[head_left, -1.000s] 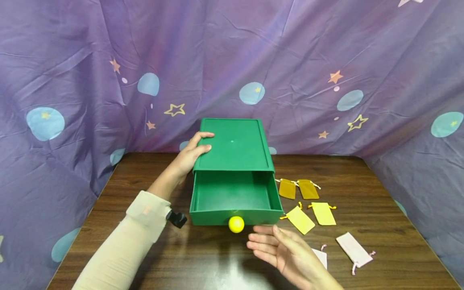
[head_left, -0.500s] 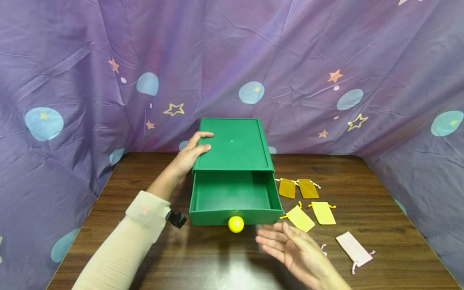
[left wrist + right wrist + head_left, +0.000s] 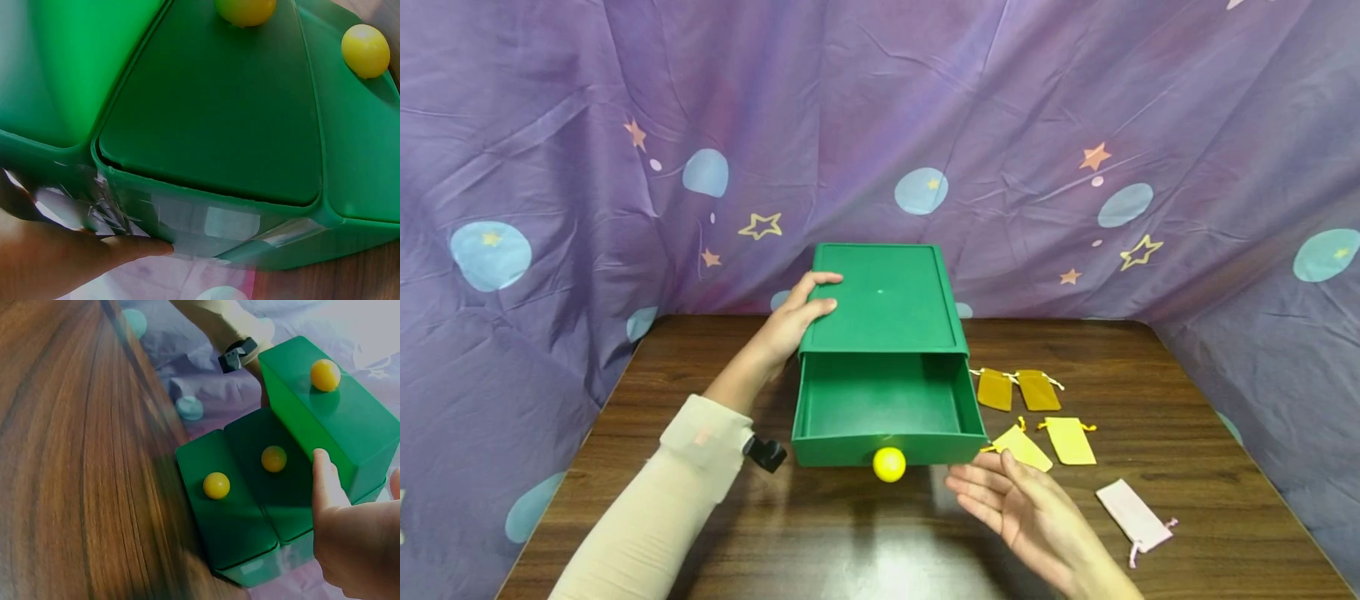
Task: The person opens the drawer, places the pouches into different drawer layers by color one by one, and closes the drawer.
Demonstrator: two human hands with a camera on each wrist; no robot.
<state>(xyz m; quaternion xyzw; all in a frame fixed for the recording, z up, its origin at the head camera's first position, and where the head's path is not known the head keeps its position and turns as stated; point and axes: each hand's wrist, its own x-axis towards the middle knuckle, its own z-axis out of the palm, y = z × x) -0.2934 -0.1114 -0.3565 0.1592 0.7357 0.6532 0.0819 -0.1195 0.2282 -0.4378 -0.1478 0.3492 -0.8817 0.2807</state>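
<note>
A green box point(image 3: 880, 300) stands mid-table with its drawer point(image 3: 883, 408) pulled out and nothing in it. A yellow knob point(image 3: 889, 464) sits on the drawer front. My left hand point(image 3: 796, 315) rests on the box's left top edge with fairly straight fingers point(image 3: 134, 248) against the side of the box point(image 3: 212, 112). My right hand point(image 3: 1011, 500) hovers open and holds nothing. It is just right of the knob and partly covers a yellow pouch point(image 3: 1026, 446). In the right wrist view the right hand point(image 3: 347, 540) hangs beside the box point(image 3: 262, 506).
On the wooden table point(image 3: 700, 533), right of the drawer, lie two mustard pouches point(image 3: 995, 389) point(image 3: 1037, 390), a second yellow pouch point(image 3: 1069, 440) and a pink pouch point(image 3: 1133, 515). A purple star-patterned cloth point(image 3: 550, 167) walls in the back and both sides.
My right hand has slid right from in front of the knob toward the yellow pouches, still open. A pale pouch seen under it earlier is now hidden. Left hand and box have not moved.
</note>
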